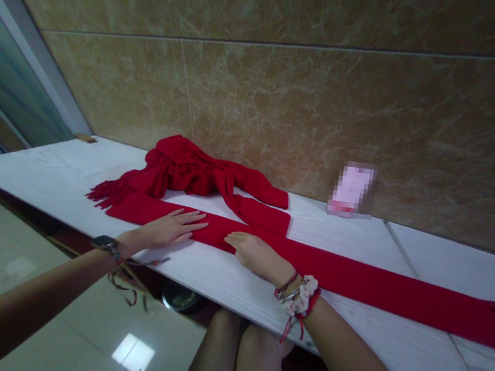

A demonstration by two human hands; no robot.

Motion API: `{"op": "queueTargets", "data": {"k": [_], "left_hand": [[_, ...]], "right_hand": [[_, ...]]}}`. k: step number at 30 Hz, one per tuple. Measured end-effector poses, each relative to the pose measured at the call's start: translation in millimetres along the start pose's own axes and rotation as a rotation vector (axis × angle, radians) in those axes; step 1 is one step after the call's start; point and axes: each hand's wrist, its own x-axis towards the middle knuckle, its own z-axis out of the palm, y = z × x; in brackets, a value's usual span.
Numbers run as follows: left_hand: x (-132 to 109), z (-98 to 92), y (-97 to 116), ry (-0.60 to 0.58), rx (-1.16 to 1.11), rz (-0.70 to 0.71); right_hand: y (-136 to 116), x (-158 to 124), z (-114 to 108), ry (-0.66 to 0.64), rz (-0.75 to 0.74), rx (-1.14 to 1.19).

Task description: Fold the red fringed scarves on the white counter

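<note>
A long red scarf (353, 277) with fringed ends lies stretched along a white tabletop (227, 279). My left hand (170, 228), open with fingers flat, presses on the scarf near its left part. My right hand (252, 251) rests palm down on the scarf's middle, fingers loosely curled and partly hidden. Behind them a second red scarf (195, 173) lies crumpled in a heap near the wall, one end folded over the flat one. A watch sits on my left wrist, bracelets on my right.
A brown marble-tiled wall (286, 94) rises right behind the table. A small pink blurred object (351, 189) leans against it at the back right. The table's front edge runs above my knees (235, 358) and a glossy tiled floor (77, 321).
</note>
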Motion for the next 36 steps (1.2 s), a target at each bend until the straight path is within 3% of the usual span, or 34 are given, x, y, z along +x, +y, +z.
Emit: {"op": "queueTargets", "data": {"k": [12, 25, 30, 36], "left_hand": [[-2, -14.4, 1, 0.029, -0.001, 0.059], [-16, -8.4, 7, -0.096, -0.056, -0.025], [-24, -2.7, -8, -0.099, -0.081, -0.155], [-50, 8.9, -44, -0.033, -0.004, -0.384]], "right_hand": [[0, -4, 5, 0.116, 0.123, 0.055], [-3, -12, 0, -0.003, 0.076, 0.107], [-4, -16, -2, -0.099, 0.071, 0.011], [1, -18, 0, -0.144, 0.047, 0.005]]}}
